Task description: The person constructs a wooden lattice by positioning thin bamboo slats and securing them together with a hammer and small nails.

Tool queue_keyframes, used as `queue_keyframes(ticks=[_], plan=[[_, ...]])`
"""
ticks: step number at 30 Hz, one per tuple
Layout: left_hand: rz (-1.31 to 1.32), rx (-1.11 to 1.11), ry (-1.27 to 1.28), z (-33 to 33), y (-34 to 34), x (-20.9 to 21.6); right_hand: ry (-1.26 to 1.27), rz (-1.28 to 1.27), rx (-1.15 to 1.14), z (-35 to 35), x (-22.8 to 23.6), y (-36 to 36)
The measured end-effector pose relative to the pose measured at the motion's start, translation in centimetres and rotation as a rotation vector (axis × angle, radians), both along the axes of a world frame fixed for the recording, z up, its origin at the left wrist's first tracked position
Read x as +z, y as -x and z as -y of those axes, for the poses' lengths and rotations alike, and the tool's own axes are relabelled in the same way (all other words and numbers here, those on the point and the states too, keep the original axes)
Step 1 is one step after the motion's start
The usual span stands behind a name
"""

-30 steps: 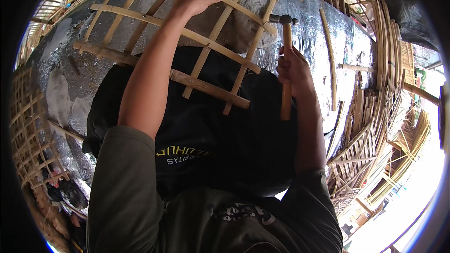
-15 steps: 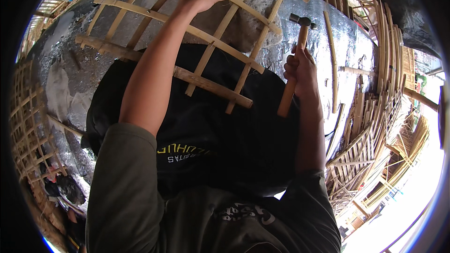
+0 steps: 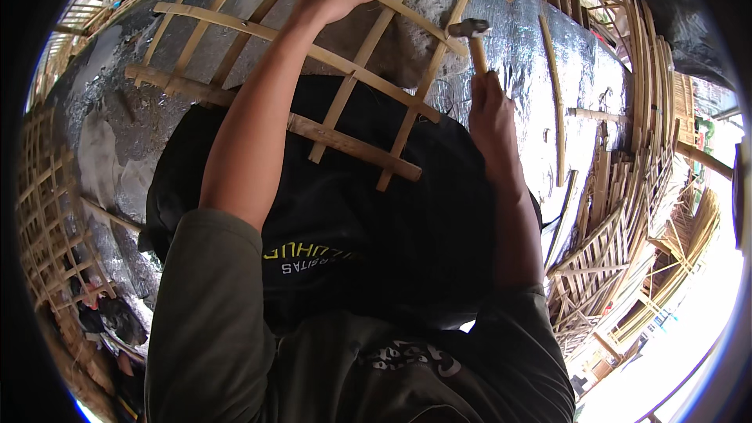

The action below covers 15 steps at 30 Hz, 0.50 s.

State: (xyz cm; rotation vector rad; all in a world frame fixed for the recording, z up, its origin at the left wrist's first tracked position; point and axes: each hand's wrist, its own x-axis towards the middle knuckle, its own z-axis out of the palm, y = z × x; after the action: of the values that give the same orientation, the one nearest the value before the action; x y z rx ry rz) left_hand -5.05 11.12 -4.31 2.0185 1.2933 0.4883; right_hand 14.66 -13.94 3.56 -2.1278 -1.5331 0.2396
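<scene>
A lattice of flat bamboo slats lies in front of me, its near edge over the black cloth across my lap. My left hand is closed on a far slat of it, thumb stretched to the right along the wood; the other fingers are mostly hidden. In my right hand I grip a hammer by its wooden handle. The metal head is close to the lattice's right end, over the end of the slat my left hand holds; whether it touches, I cannot tell. No nail can be made out.
Under the lattice's far right part sits a grey stone block. Silvery sheeting covers the ground. A loose bamboo strip lies to the right, beside piled bamboo pieces. Another lattice stands at the left.
My right hand has swung the hammer up and left, bringing its head from beside the lattice to the lattice's right end. My left hand and the lattice have hardly moved.
</scene>
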Motion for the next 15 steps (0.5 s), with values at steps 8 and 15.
queue_keyframes(ticks=[8,15], plan=[[-0.03,0.009,-0.028,-0.7,0.1,-1.3,-0.153,-0.002,-0.162,-0.1,2.4,0.4],[-0.044,-0.007,0.082,-0.7,0.4,-0.8,-0.033,0.016,-0.079,-0.1,1.7,0.0]])
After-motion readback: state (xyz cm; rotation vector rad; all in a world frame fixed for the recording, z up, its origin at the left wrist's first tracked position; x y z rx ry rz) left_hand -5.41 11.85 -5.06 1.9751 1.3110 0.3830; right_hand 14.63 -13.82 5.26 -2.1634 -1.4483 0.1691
